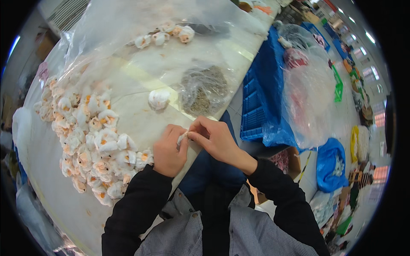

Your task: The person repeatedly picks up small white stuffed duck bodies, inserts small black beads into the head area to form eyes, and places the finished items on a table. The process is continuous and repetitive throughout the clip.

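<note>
Close together at the table's near edge, my left hand (169, 149) and my right hand (217, 138) pinch a small whitish piece (183, 136) between their fingertips. Fingers cover most of it, so its kind does not show. Just beyond them lies one white fluffy tuft (159, 99). To its right rests a clear plastic bag (204, 87) of brownish-green grains or bits. On the left spreads a large heap of white fluffy pieces (92, 143) with orange and peach spots, its near end beside my left wrist.
A clear plastic sheet (115, 25) covers the far part of the pale table (141, 64), near several more fluffy pieces (160, 38). Right of the table stands a blue crate (252, 102) with plastic-wrapped pink goods (303, 89). Farther right, a blue bag (331, 170) sits on the floor.
</note>
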A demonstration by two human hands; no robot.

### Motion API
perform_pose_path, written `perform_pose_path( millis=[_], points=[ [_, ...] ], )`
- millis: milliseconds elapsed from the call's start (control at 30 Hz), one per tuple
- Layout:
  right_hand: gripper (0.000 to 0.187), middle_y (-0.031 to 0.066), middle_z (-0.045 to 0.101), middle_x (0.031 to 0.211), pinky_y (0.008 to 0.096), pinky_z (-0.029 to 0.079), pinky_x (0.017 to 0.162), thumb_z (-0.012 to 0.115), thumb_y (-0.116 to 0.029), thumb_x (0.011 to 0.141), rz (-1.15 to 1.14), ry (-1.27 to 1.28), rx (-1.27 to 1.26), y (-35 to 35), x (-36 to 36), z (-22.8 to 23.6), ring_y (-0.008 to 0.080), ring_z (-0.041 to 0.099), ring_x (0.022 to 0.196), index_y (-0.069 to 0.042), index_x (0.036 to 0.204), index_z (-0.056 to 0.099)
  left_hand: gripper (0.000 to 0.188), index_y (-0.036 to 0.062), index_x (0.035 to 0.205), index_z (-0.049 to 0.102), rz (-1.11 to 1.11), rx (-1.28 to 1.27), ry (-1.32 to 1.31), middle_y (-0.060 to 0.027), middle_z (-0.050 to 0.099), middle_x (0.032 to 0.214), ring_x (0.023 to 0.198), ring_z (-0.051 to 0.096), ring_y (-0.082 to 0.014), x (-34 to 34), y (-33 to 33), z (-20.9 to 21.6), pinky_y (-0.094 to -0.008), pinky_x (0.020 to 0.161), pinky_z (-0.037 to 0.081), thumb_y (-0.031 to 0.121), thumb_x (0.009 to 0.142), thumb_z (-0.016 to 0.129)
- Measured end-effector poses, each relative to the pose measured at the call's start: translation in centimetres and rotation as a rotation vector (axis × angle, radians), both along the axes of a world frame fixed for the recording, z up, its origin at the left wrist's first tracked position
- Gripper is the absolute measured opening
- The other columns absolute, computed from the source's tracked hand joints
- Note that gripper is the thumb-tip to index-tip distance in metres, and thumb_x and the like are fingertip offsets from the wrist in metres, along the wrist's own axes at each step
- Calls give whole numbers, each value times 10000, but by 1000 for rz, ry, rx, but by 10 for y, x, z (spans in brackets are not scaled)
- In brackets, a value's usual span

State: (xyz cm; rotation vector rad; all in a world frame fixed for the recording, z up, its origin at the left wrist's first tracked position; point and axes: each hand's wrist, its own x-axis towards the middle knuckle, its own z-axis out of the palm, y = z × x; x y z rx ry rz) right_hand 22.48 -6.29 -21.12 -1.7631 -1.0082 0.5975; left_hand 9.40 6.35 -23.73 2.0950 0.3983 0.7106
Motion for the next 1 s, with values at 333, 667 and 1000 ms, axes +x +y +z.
perform_pose_path(
  millis=[333,667,1000],
  points=[
    [122,148,673,776,358,507,640,716,-98,958,-101,-96,113,-17,-26,1,293,663,687,-15,949,627,158,39,1051,688,-178,77,-32,-115,693,1045,748,682,-281,-7,6,-9,-360,629,518,19,898,720],
    [197,4,658,733,201,407,528,680,-210,1049,-442,290,353,-60,-38,16,44,556,607,-36,967,636,618,53,1497,463,-414,-719,-168,-93,643,1306,598,458,12,-5,-4,-1,-164,539,351,37,939,729],
    [209,3,623,703,216,388,499,654,-217,1064,-396,401,416,-49,-50,9,56,518,549,-43,958,608,713,48,1526,434,-461,-577,-247,-140,619,1355,587,405,34,-8,-10,12,-148,545,359,-21,880,730]
  ],
)
